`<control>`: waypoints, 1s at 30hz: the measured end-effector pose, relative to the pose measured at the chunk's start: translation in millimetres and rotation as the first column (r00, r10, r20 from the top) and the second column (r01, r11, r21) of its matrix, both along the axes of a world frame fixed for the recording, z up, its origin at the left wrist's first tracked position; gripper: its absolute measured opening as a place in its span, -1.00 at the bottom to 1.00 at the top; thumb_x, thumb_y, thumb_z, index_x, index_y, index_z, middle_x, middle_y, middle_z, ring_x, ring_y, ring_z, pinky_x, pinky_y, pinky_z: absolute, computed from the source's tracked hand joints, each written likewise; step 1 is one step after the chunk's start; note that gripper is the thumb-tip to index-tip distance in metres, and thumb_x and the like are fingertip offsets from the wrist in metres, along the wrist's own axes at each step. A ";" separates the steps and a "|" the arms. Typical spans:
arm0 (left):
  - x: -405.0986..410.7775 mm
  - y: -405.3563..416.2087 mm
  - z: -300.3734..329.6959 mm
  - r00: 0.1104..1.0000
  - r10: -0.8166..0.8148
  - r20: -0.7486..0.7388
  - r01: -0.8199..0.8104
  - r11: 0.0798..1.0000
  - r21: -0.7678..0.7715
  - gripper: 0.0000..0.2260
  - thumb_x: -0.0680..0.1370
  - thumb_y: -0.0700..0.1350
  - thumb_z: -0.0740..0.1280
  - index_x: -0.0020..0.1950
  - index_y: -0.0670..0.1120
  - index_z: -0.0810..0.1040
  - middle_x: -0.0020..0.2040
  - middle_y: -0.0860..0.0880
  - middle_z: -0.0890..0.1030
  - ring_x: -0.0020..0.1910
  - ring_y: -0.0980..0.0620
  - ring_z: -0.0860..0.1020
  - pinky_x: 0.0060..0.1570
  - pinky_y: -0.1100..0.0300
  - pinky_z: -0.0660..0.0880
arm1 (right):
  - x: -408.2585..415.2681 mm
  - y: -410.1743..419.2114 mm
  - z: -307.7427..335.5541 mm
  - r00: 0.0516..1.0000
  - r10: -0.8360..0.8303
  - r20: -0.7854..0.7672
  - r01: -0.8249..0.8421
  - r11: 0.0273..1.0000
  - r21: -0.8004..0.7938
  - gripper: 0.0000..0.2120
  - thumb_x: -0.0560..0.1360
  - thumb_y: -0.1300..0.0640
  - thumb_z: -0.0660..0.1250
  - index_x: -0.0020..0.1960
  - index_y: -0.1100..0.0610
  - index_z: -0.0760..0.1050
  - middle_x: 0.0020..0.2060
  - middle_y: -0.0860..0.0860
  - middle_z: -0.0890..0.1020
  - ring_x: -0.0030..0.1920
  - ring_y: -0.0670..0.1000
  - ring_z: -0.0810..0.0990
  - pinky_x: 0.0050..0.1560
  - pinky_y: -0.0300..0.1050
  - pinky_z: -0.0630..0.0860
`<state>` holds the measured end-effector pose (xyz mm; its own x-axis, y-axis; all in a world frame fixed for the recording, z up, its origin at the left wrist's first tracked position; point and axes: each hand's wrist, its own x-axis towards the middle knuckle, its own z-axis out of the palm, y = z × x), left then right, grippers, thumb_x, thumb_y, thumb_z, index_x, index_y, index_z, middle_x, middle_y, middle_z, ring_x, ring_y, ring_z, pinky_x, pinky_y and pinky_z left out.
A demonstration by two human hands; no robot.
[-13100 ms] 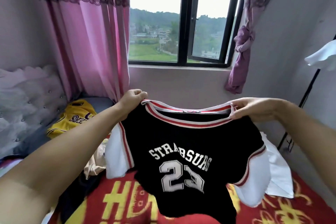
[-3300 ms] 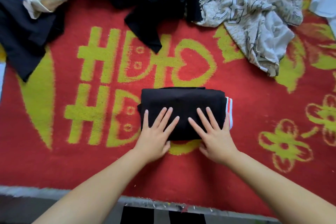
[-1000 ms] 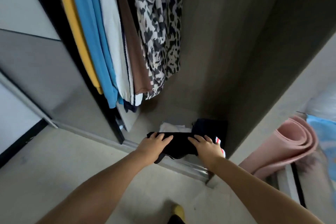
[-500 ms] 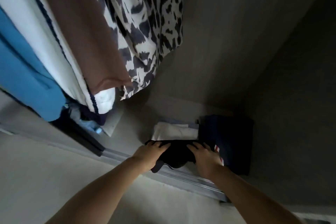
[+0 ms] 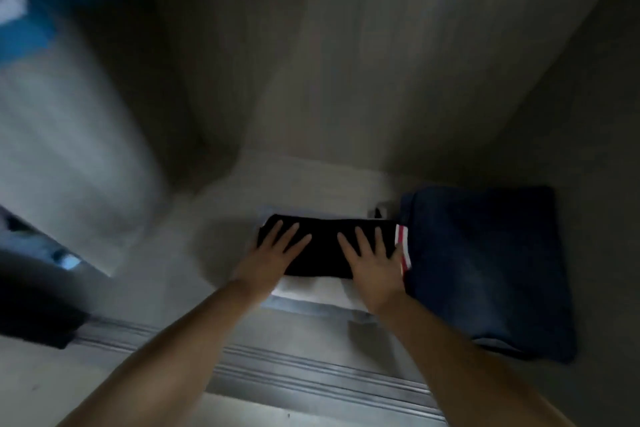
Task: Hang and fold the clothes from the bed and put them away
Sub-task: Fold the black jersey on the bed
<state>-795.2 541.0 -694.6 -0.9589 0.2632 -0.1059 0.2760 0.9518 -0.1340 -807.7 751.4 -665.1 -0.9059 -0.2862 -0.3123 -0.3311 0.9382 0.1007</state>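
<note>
In the head view, the folded black jersey [image 5: 329, 246] lies on top of a folded white garment [image 5: 311, 291] on the wardrobe floor [image 5: 194, 253], its red-and-white striped edge touching a folded dark blue garment [image 5: 485, 270] just to its right. The left hand [image 5: 273, 255] and the right hand [image 5: 372, 262] both rest flat on the jersey with fingers straight and spread, gripping nothing. A metal sliding-door track [image 5: 311, 378] runs in front of the jersey, nearer the person; blurred blue hanging clothes [image 5: 31, 31] show to the upper left.

Wardrobe floor [image 5: 194, 253]: bare left of the white folded pile [image 5: 311, 291]; folded navy garment [image 5: 485, 270] fills the right; back wall [image 5: 346, 80] just behind.
</note>
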 end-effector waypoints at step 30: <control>51.0 85.8 493.0 0.986 -0.077 0.148 0.019 0.933 0.358 -0.73 0.57 -0.17 0.15 0.25 -0.10 0.46 0.16 -0.16 0.55 0.13 -0.19 0.54 0.03 -0.04 0.51 | 72.7 45.0 460.3 0.976 -0.171 0.136 0.200 0.950 -0.238 -0.63 0.61 0.07 0.14 0.41 0.05 0.31 0.18 0.14 0.57 0.12 0.18 0.57 -0.19 -0.12 0.38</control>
<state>-744.1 626.7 -201.6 -0.9230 0.3565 -0.1450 0.3126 0.9141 0.2581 -735.0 796.4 -204.8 -0.9136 -0.1983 -0.3550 -0.1448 0.9745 -0.1717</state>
